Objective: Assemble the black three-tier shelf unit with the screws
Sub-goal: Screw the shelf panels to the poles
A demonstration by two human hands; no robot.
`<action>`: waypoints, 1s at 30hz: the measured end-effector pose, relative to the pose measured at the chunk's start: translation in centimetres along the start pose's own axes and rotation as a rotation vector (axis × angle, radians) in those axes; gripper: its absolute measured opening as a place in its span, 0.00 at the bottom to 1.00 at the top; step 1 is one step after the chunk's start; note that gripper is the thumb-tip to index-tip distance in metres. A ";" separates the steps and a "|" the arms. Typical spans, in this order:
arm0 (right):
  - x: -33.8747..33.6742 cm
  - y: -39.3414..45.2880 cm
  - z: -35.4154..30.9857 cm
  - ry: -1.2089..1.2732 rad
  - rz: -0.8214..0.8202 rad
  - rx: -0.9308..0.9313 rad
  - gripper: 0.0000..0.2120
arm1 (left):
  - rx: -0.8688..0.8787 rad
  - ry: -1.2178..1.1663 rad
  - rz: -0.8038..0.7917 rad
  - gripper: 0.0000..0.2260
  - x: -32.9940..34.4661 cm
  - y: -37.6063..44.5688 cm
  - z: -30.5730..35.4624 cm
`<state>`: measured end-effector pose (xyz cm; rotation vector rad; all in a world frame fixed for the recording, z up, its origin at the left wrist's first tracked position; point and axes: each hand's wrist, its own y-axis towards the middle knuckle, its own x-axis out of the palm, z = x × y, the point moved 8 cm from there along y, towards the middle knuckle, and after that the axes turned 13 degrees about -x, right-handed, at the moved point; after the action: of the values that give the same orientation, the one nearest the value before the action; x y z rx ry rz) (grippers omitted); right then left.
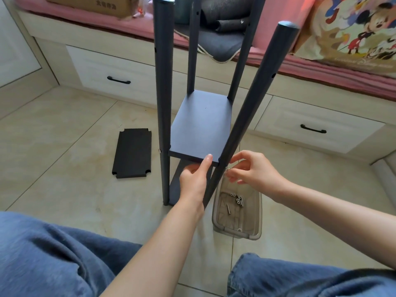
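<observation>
The black shelf unit [199, 123] stands on the tiled floor [64, 189] right in front of me, at 12 o'clock from my knees. It has four tall round posts and two boards fixed low down. One more loose black board [132, 153] lies flat on the floor at 9 o'clock from the shelf unit, a little apart from it. A clear plastic tub [255, 219] sits on the floor at 5 o'clock from the shelf unit, just beside the near right post [252, 108]. A few silver screws [237, 200] lie in the tub.

My left hand [194, 181] reaches under the near edge of the upper board, with my thumb straight and pressed against that edge. I cannot see my other left fingers well. My right hand [250, 170] is at the near right post, just below the board. Its fingertips are pinching something small and shiny there, maybe a screw.
</observation>
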<state>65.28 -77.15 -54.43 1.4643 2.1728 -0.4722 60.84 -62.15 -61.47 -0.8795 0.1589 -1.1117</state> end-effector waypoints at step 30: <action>-0.1 -0.3 -0.2 0.004 0.060 -0.067 0.02 | 0.132 -0.005 -0.257 0.06 2.0 2.1 -0.1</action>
<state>65.03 -77.25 -54.18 1.4907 2.1209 -0.3724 63.25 -63.54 -62.34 -0.7992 -0.0326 -1.3428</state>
